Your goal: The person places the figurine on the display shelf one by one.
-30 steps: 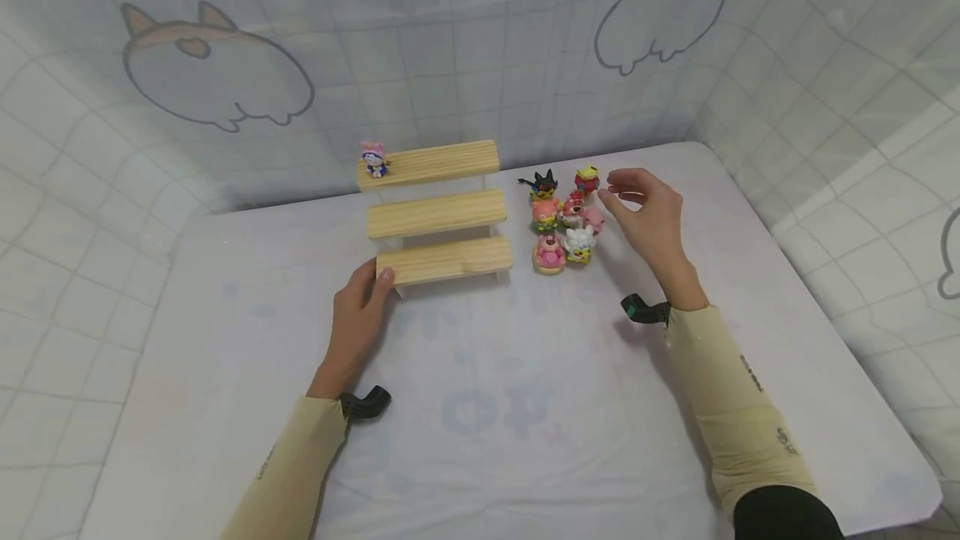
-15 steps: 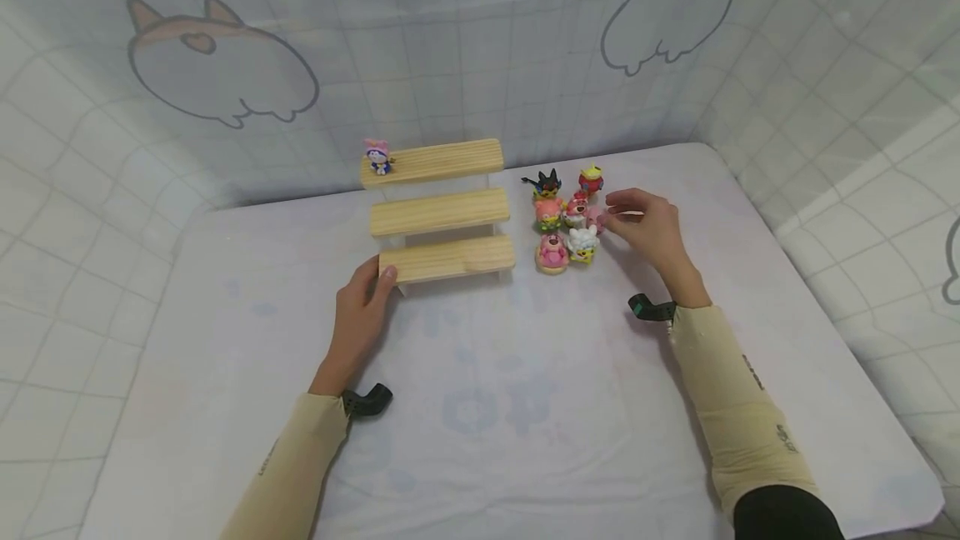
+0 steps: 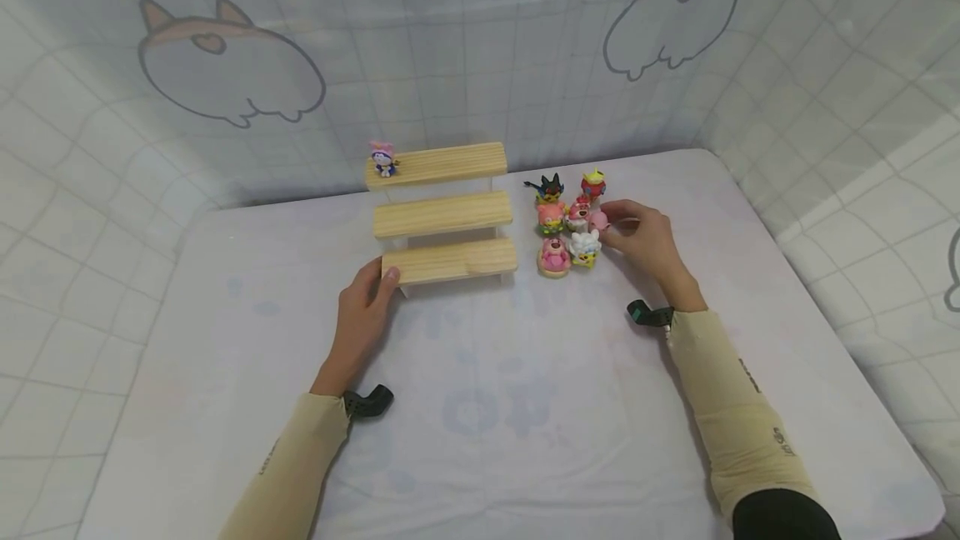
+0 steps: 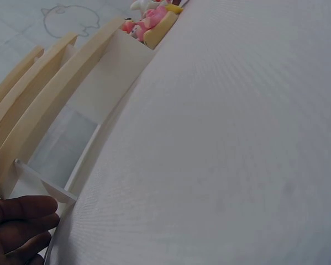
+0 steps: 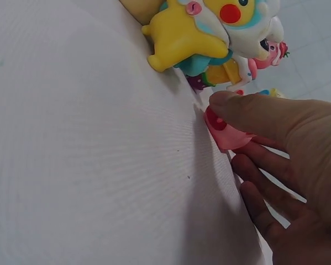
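Observation:
A three-step wooden display shelf (image 3: pixel 450 261) with pale boards stands left of the figurines. My left hand (image 3: pixel 356 319) grips the left end of its lowest board, thumb on top; in the left wrist view the other fingers (image 4: pixel 27 208) lie below the board, beside the white support. At the right edge of the figurine group, my right hand (image 3: pixel 648 244) pinches a small pink figurine (image 5: pixel 227 135) low at the tabletop, thumb overlapping its front. Next to it are a white-and-yellow figurine (image 3: pixel 585 248) and a red-and-pink one (image 3: pixel 578 213).
A pink-hooded figurine (image 3: pixel 383 160) stands on the top board's left end. Also grouped are a pink bear (image 3: pixel 555 257), an orange-pink figurine (image 3: pixel 551 218), a black-eared one (image 3: pixel 550 188) and a red one with a yellow top (image 3: pixel 593 185). A patterned curtain (image 3: pixel 450 48) hangs behind the table.
My right hand has come down from beside the red figurine to the small pink one and closed its fingers on it. The left hand keeps its hold on the shelf.

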Available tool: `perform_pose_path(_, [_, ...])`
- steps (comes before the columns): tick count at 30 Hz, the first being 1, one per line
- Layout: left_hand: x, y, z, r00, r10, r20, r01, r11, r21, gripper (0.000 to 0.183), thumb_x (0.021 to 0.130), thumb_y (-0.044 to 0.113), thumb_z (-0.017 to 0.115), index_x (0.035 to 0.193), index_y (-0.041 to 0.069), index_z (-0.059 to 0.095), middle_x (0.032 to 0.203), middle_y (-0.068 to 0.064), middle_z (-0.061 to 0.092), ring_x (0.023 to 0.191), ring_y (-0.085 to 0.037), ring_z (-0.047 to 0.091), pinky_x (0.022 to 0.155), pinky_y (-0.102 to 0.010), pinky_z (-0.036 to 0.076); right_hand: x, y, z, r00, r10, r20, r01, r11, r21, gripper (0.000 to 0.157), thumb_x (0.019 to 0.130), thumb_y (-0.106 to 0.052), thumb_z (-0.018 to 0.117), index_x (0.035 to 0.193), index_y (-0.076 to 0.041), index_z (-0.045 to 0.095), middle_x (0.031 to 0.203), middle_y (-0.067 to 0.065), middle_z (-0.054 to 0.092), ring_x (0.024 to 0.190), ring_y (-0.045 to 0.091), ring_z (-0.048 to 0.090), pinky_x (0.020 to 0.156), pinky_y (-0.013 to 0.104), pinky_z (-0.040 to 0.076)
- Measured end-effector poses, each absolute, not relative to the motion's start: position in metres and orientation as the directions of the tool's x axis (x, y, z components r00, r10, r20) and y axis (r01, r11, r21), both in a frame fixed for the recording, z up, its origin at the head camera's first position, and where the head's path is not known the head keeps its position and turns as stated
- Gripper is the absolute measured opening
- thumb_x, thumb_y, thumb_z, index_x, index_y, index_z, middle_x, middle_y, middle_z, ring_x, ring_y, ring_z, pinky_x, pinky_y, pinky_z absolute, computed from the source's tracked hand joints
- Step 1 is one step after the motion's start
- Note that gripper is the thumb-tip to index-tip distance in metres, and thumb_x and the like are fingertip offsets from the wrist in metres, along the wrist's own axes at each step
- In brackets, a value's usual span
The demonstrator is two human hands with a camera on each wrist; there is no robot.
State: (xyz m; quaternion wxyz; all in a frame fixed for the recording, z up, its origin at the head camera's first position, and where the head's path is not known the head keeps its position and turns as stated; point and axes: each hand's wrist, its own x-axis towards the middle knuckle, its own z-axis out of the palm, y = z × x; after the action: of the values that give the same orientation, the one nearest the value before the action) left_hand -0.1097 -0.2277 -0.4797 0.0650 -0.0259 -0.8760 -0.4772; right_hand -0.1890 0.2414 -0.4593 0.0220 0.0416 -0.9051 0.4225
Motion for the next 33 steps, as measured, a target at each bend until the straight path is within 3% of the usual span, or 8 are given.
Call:
perform_pose_path(14, [-0.106,-0.232,-0.48,-0.99,-0.029,0.135,0.1,0.528,0.843,0.056,0.11,0.045,0.053,0.153,0.01,0.054,0.153,-0.013,0.058,0.15,-0.031,0.047,0.126,-0.053,0.034,-0.191,0.238,-0.466,-0.988,-0.065,0.142,-0.15,0.647,-0.748,0.046,0.092,-0.015,0.083,0.135,-0.007,0.069,0.129,0.015,0.072,0.122,0.033,0.065,0.11,0.052,0.053])
perform_pose_path(24, [-0.107,-0.228,-0.48,-0.989,-0.026,0.143,0.108,0.524,0.845,0.054,0.11,0.044,0.054,0.153,0.01,0.055,0.154,-0.012,0.058,0.15,-0.031,0.047,0.126,-0.054,0.034,-0.185,0.245,-0.453,-0.985,0.015,0.172,-0.127,0.609,-0.783,0.049,0.09,-0.031,0.087,0.132,-0.009,0.071,0.125,0.013,0.072,0.116,0.03,0.068,0.104,0.051,0.058])
perform_pose_path(33, [-0.106,-0.229,-0.479,-0.988,-0.007,0.153,0.125,0.54,0.832,0.056,0.111,0.044,0.052,0.153,0.008,0.054,0.156,-0.014,0.056,0.15,-0.034,0.046,0.126,-0.055,0.034,-0.184,0.248,-0.438,-0.958,0.053,0.281,-0.184,0.636,-0.749,0.044,0.09,-0.025,0.086,0.128,-0.005,0.073,0.122,0.014,0.075,0.113,0.03,0.068,0.102,0.053,0.057])
